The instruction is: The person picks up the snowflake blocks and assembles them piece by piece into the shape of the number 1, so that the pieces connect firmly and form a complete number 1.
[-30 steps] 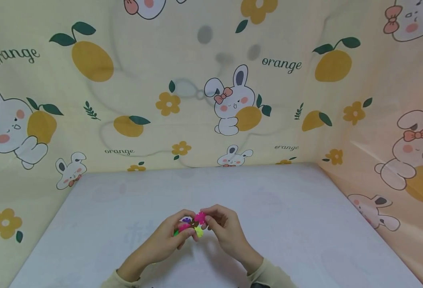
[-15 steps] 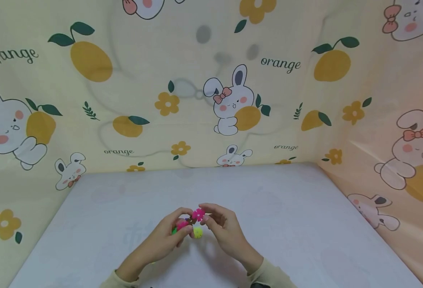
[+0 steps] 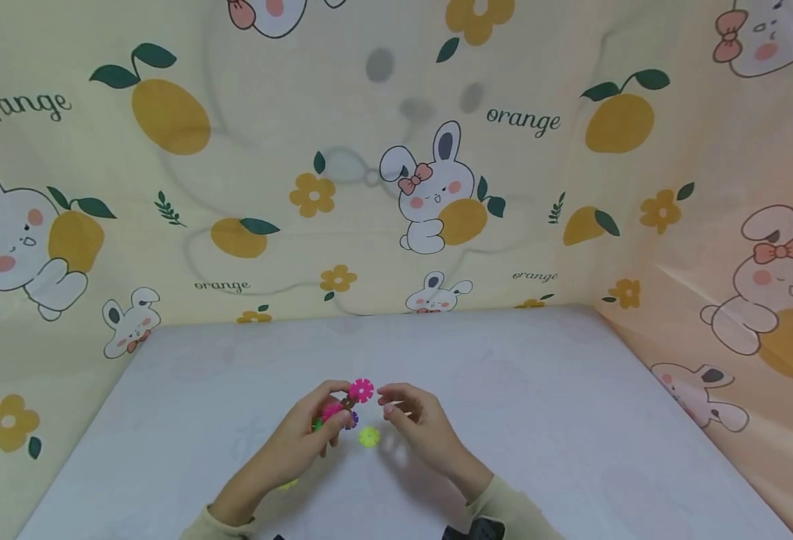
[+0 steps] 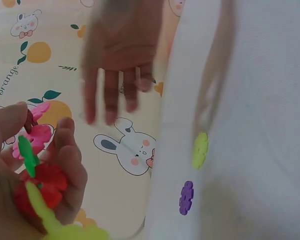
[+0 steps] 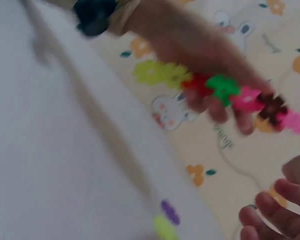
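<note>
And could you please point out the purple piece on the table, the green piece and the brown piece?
Purple piece (image 4: 186,198), left wrist view: middle of its face.
Green piece (image 5: 223,90), right wrist view: its center.
Brown piece (image 5: 272,108), right wrist view: its center.

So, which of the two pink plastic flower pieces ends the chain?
The outer pink piece, joined only to the brown piece; the inner pink piece sits between that and the green piece.
</note>
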Demonstrator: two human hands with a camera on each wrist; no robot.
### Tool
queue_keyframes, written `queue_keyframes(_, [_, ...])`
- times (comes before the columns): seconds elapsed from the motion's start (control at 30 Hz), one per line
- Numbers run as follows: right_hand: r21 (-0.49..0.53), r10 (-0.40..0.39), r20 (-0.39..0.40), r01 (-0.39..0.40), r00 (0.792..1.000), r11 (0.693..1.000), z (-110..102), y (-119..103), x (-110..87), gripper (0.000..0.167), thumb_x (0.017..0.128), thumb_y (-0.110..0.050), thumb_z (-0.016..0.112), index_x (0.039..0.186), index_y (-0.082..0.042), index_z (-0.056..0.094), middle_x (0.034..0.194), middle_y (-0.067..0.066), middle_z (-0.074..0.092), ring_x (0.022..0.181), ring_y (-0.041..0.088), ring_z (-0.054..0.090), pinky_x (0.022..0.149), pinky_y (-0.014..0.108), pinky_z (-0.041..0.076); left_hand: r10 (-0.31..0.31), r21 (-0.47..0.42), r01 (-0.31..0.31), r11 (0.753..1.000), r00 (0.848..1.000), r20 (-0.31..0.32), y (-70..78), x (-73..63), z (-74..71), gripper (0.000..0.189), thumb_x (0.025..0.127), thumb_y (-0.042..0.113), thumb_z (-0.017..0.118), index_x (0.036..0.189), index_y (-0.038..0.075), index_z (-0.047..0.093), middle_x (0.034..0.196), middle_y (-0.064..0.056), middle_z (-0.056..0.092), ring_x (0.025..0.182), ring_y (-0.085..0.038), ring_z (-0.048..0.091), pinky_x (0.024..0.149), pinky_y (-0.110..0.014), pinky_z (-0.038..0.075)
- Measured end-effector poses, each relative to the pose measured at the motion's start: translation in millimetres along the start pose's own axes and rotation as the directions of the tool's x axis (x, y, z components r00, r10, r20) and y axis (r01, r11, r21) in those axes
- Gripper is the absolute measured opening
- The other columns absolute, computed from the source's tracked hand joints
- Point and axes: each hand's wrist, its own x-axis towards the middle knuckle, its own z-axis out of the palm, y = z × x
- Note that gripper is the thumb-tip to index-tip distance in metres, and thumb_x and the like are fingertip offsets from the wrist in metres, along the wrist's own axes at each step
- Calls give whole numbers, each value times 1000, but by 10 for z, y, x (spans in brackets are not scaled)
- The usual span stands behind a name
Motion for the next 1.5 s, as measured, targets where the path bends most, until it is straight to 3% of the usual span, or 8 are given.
queue_keyframes(0.17, [-135, 36, 108, -21, 994, 991, 54, 143, -8, 31, 101, -15, 59, 129, -2, 63, 123, 19, 68, 104, 20, 64, 81, 24, 52, -4, -2, 4, 1000, 1000, -5, 0, 0, -28, 37, 105, 31, 54, 139, 15, 50, 96, -7, 65, 73, -20, 59, 60, -28, 55])
queue_keyframes(0.33, [-241, 37, 177, 7, 984, 970, 71, 243, -51, 37, 97, -12, 66, 133, -7, 61, 128, 14, 66, 103, 20, 63, 84, 23, 52, -7, -12, 7, 1000, 1000, 14, 23, -7, -57, 37, 106, 24, 54, 139, 9, 50, 87, -6, 59, 65, -13, 55, 57, -25, 51])
queue_keyframes(0.63, [-323, 32, 188, 31, 982, 946, 111, 352, -60, 42, 96, -19, 69, 136, -12, 59, 131, 8, 61, 118, 25, 58, 100, 35, 50, -20, -46, 21, 999, 999, 38, 30, -6, -57, 36, 105, 23, 55, 137, 7, 53, 81, -2, 58, 57, -5, 47, 51, -21, 44])
queue_keyframes(0.8, [-312, 47, 204, 20, 978, 950, 115, 392, -31, 45, 96, -22, 69, 138, -10, 59, 136, 10, 57, 132, 32, 53, 112, 51, 43, -28, -54, 30, 998, 999, 40, 15, -1, -55, 36, 106, 23, 53, 138, 8, 52, 84, -2, 60, 56, -5, 47, 51, -20, 43])
queue_keyframes(0.93, [-291, 66, 207, -3, 976, 957, 107, 419, -20, 46, 96, -24, 68, 139, -9, 59, 139, 12, 55, 136, 35, 50, 114, 57, 39, -31, -61, 34, 998, 998, 49, 7, 4, -51, 35, 106, 23, 53, 137, 8, 52, 86, -2, 61, 56, -5, 47, 52, -20, 43])
queue_keyframes(1.3, [-351, 64, 200, 11, 978, 936, 166, 413, 0, 43, 97, -22, 67, 136, -4, 62, 136, 12, 55, 131, 33, 51, 112, 56, 41, -43, -80, 47, 996, 998, 54, 4, 8, -52, 34, 105, 25, 55, 135, 9, 53, 87, -3, 62, 56, -7, 46, 51, -20, 42])
queue_keyframes(1.5, [-456, 55, 178, 33, 982, 889, 223, 394, 11, 40, 96, -18, 68, 133, -5, 64, 134, 10, 57, 126, 30, 53, 107, 50, 46, -49, -91, 54, 994, 997, 51, 2, 14, -70, 36, 105, 28, 55, 136, 8, 53, 89, -8, 63, 57, -7, 47, 52, -20, 43])
